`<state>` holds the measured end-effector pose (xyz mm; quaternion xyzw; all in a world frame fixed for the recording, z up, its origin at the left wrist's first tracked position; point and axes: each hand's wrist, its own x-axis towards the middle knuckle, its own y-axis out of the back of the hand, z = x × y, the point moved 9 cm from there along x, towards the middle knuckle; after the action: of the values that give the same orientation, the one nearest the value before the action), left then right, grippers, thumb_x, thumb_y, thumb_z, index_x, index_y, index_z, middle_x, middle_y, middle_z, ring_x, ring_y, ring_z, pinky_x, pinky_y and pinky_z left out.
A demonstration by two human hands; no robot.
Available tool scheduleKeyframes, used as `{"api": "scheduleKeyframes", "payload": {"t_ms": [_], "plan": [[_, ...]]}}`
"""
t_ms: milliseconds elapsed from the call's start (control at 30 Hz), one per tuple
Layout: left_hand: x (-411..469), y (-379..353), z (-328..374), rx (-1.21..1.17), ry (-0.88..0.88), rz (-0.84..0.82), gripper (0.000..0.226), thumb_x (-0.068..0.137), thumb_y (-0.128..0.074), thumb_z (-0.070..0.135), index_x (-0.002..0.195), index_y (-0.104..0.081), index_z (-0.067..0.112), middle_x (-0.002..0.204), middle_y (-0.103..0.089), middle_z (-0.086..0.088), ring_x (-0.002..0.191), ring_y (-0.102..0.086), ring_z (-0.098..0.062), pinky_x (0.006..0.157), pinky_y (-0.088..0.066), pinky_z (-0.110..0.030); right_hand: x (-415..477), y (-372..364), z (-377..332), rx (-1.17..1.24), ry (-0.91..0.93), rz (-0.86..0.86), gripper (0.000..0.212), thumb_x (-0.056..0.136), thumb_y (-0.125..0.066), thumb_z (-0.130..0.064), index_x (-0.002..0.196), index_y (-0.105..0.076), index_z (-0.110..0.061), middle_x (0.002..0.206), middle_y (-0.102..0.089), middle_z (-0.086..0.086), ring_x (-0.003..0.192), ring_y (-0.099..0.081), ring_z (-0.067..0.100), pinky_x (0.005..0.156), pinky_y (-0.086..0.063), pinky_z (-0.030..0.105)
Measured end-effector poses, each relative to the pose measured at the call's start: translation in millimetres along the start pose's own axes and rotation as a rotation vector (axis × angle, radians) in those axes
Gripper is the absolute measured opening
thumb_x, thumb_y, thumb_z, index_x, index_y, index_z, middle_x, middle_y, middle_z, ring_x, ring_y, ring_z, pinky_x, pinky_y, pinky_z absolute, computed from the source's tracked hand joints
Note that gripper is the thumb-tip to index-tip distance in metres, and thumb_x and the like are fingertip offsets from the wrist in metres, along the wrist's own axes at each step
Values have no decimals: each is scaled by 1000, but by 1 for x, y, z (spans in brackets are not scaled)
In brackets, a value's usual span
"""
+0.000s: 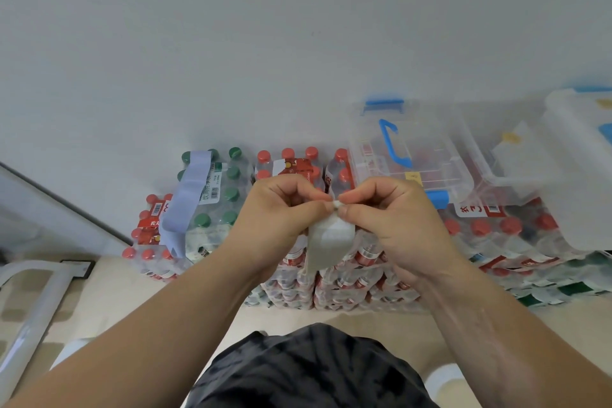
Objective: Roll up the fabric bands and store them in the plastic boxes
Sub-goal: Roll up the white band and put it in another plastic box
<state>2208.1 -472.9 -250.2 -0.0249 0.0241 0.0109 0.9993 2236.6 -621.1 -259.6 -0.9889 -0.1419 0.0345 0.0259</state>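
left hand [281, 209] curled, pinching top end of white fabric band [331, 240] | right hand [394, 219] curled, pinching same end, fingertips meeting | rest hanging between wrists, above bottle packs [490, 232] | lavender band [187, 202] draped over green-capped pack [228, 195], far left | clear plastic boxes [407, 156] atop packs, right

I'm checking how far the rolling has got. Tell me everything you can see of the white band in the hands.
The white fabric band looks like soft, flat cloth. Its top end is pinched between the left hand and right hand at the fingertips, where a tiny roll begins. The rest hangs loose, slightly twisted, in front of the bottle packs.
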Motion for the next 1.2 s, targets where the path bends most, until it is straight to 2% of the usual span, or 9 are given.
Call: {"api": "scheduleKeyframes", "payload": {"t_ms": [167, 367, 467, 533, 700, 767, 900, 1067, 1200], "plan": [[4, -3, 1, -1, -9, -21, 25, 82, -75, -7, 73, -76, 16, 70, -71, -2, 64, -65, -8, 60, -51, -16, -1, 2, -5, -51, 27, -19, 30, 83, -77, 3, 82, -77, -27, 78, -75, -5, 75, -70, 8, 73, -59, 23], [2, 2, 2, 45, -28, -16, 17, 79, -77, 3, 76, -78, 21, 79, -73, -9, 76, -69, -20, 73, -58, -29, -6, 1, 3, -21, -16, -17, 10, 88, -77, -14, 87, -78, -24, 85, -78, 6, 82, -75, 27, 70, -63, 33], [1, 4, -5, 31, 23, 0, 26, 81, -78, 4, 99, -78, 23, 80, -73, -18, 75, -70, -27, 70, -61, -37, -6, 4, 5, -71, 9, 13, 13, 88, -78, -13, 87, -78, -26, 83, -78, 4, 80, -74, 24, 71, -62, 30], [-1, 4, -11, -7, 96, -10, 31, 82, -81, 5, 108, -77, 21, 76, -74, -16, 73, -73, -26, 64, -60, -34, -6, 5, 3, -85, 32, 13, 17, 87, -78, -12, 85, -78, -28, 81, -77, 0, 77, -74, 16, 71, -59, 25], [-3, 0, -9, -57, 122, -38, 11, 82, -77, 3, 85, -81, 13, 80, -78, -12, 70, -74, -19, 59, -57, -25, -7, 3, -3, -46, 52, -21, 22, 87, -77, -8, 82, -79, -29, 80, -77, -5, 76, -72, 6, 72, -56, 18], [-2, 2, -4, -24, 55, -18, 19, 85, -74, -5, 84, -80, 13, 77, -76, -8, 69, -72, -15, 60, -55, -21, -8, 3, -4, -1, 41, -31, 20, 88, -75, -6, 83, -78, -26, 80, -76, -3, 77, -72, 8, 72, -56, 20], [-1, 0, 6, 63, -42, -4, 16, 85, -75, 1, 86, -80, 16, 84, -74, -20, 78, -70, -25, 73, -60, -34, -9, 4, -3, 41, 4, -22, 12, 91, -74, -16, 84, -76, -25, 84, -76, 4, 79, -73, 16, 71, -60, 28], [-1, -1, 9, 110, -71, -18, 24, 86, -75, -2, 85, -81, 22, 80, -77, -5, 76, -73, -16, 69, -57, -23, -9, 7, -1, -15, 16, 9, 11, 91, -74, -16, 86, -77, -26, 86, -78, 5, 81, -76, 22, 71, -61, 30], [1, -2, 5, 41, -23, -17, 14, 84, -80, 9, 91, -81, 21, 81, -76, -12, 73, -73, -20, 63, -58, -26, -8, 11, -6, -51, 76, 44, 6, 84, -77, -26, 84, -77, -32, 83, -78, -1, 78, -74, 14, 73, -61, 29]]}}
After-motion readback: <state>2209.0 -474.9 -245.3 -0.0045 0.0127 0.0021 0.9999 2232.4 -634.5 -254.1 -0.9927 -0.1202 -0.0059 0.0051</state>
